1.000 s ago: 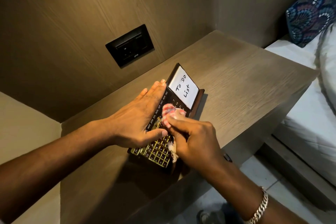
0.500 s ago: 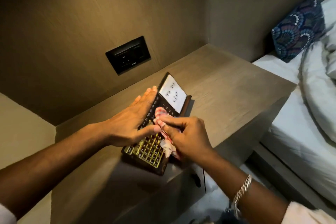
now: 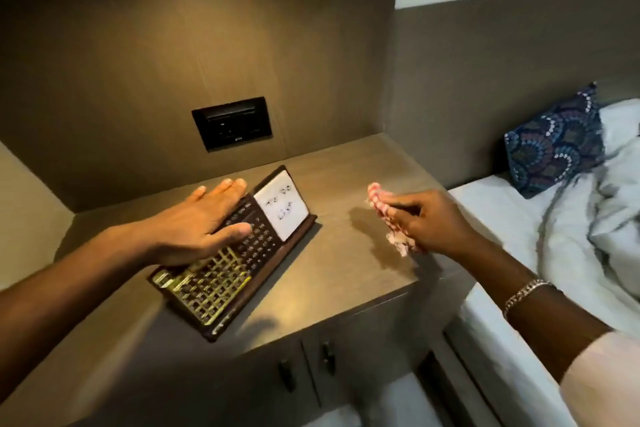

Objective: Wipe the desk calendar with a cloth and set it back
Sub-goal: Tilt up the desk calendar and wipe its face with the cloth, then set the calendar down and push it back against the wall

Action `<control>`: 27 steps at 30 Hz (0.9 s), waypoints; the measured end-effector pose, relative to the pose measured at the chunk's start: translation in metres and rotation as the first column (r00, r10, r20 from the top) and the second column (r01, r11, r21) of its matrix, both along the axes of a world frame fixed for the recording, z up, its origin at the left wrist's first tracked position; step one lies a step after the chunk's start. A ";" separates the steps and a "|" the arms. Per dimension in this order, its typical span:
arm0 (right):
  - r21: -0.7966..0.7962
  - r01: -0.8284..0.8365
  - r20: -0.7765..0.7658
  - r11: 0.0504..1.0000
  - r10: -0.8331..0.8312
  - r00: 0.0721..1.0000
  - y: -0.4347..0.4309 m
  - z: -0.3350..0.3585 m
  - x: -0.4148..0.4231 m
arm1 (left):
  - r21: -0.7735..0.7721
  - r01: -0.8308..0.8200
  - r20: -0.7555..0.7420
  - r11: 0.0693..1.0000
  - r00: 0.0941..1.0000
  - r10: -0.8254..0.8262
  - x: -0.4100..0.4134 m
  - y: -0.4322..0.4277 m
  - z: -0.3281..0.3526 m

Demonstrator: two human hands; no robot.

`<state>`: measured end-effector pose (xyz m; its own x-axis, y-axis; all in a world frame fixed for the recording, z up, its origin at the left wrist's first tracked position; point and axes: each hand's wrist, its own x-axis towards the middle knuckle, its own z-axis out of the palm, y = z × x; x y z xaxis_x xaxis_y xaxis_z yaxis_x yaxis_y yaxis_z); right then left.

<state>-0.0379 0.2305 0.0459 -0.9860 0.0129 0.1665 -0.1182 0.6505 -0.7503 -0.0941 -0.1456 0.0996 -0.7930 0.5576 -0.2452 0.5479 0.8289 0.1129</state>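
- Left hand [image 3: 197, 222]: flat, fingers spread, palm pressed on the top edge and left half of the desk calendar [image 3: 228, 253]. Nothing clasped, just pinning it down.
- Calendar sits on the bedside cabinet top [image 3: 346, 270], toward its left-front part, one end close to the front edge. Wall socket [image 3: 232, 123] on the panel behind it.
- Long axis runs diagonally: gold grid end points to the front-left, white note card [image 3: 282, 206] end points to the back-right. Face is tilted up toward the person; looks leaned back on its stand, can't tell for sure under the hand.
- Right hand [image 3: 419, 222]: fingers curled tight round a bunched pink-and-white cloth [image 3: 384, 208], held above the right side of the top, well apart from the calendar.
- Key relation: calendar lies to the left of the cloth hand, card end nearest it. Left hand is the one already on it.
- My read: wiping looks done or paused; what's left is standing it back in place, which falls to the left hand.
- Far right: bed with white bedding [image 3: 588, 218], patterned pillow [image 3: 554, 146]. Not involved.
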 end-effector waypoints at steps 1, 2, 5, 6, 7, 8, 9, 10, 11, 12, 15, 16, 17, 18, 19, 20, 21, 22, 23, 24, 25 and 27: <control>0.172 -0.033 -0.003 0.984 0.034 0.999 0.014 -0.002 -0.003 | -0.025 -0.033 -0.040 0.999 0.999 0.032 0.003 0.005 -0.002; 0.339 -0.071 -0.001 0.938 0.075 0.997 0.023 -0.007 -0.006 | -0.045 -0.065 -0.079 0.997 0.995 0.062 0.006 0.008 -0.003; 0.615 -0.147 0.070 0.775 0.132 0.989 0.039 -0.029 -0.012 | -0.034 -0.160 -0.180 0.986 0.972 0.152 0.016 0.024 -0.008; 0.625 -0.192 0.120 0.757 0.150 0.981 0.042 -0.039 -0.012 | -0.015 -0.187 -0.212 0.982 0.961 0.179 0.020 0.029 -0.009; 0.623 -0.244 0.166 0.743 0.178 0.970 0.042 -0.049 -0.010 | 0.003 -0.208 -0.244 0.978 0.948 0.203 0.023 0.032 -0.010; 0.628 -0.288 0.202 0.723 0.206 0.957 0.043 -0.058 -0.008 | 0.020 -0.229 -0.273 0.973 0.935 0.226 0.026 0.035 -0.012; 0.639 -0.309 0.213 0.704 0.224 0.951 0.044 -0.067 -0.007 | 0.032 -0.249 -0.293 0.968 0.924 0.247 0.028 0.038 -0.013; 0.645 -0.317 0.216 0.695 0.232 0.948 0.046 -0.073 -0.007 | 0.039 -0.269 -0.303 0.962 0.915 0.268 0.029 0.040 -0.015; 0.645 -0.319 0.218 0.694 0.233 0.948 0.047 -0.076 -0.008 | 0.043 -0.287 -0.311 0.957 0.907 0.286 0.030 0.041 -0.016; 0.643 -0.325 0.226 0.693 0.233 0.946 0.046 -0.076 -0.008 | 0.044 -0.296 -0.321 0.954 0.900 0.294 0.031 0.040 -0.016; 0.631 -0.365 0.257 0.685 0.260 0.931 0.047 -0.075 -0.014 | 0.028 -0.334 -0.338 0.942 0.884 0.323 0.035 0.046 -0.015; 0.626 -0.372 0.251 0.686 0.274 0.928 0.048 -0.073 -0.014 | 0.023 -0.343 -0.352 0.939 0.877 0.329 0.039 0.050 -0.013; 0.615 -0.380 0.250 0.691 0.286 0.925 0.049 -0.071 -0.014 | 0.032 -0.349 -0.367 0.936 0.867 0.336 0.043 0.053 -0.012; 0.602 -0.392 0.248 0.696 0.303 0.920 0.049 -0.068 -0.014 | 0.064 -0.354 -0.393 0.933 0.851 0.350 0.050 0.056 -0.010; 0.588 -0.405 0.252 0.700 0.317 0.914 0.050 -0.065 -0.014 | 0.125 -0.355 -0.418 0.927 0.828 0.374 0.058 0.057 -0.010; 0.582 -0.419 0.265 0.697 0.325 0.908 0.049 -0.060 -0.016 | 0.221 -0.354 -0.431 0.909 0.800 0.417 0.068 0.057 -0.010; 0.582 -0.430 0.276 0.690 0.329 0.903 0.047 -0.054 -0.019 | 0.342 -0.349 -0.435 0.873 0.764 0.476 0.079 0.058 -0.012; 0.576 -0.432 0.275 0.693 0.333 0.902 0.044 -0.049 -0.021 | 0.475 -0.340 -0.424 0.811 0.719 0.550 0.091 0.060 -0.019; 0.553 -0.428 0.244 0.715 0.352 0.904 0.035 -0.043 -0.024 | 0.612 -0.337 -0.394 0.715 0.654 0.646 0.103 0.061 -0.027; 0.497 -0.428 0.204 0.755 0.378 0.903 0.023 -0.035 -0.027 | 0.739 -0.339 -0.330 0.582 0.572 0.751 0.116 0.064 -0.038; 0.401 -0.438 0.175 0.804 0.403 0.899 0.008 -0.028 -0.029 | 0.838 -0.350 -0.223 0.419 0.481 0.848 0.128 0.068 -0.050; 0.146 -0.462 0.177 0.875 0.436 0.882 -0.025 -0.016 -0.034 | 0.912 -0.408 0.101 0.050 0.340 0.935 0.148 0.079 -0.072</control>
<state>-0.0714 0.2054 0.0298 -0.8911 -0.4537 -0.0105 -0.3363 0.6756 -0.6561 0.0534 -0.0670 0.0279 -0.7048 -0.6277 0.3306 -0.0559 0.5137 0.8561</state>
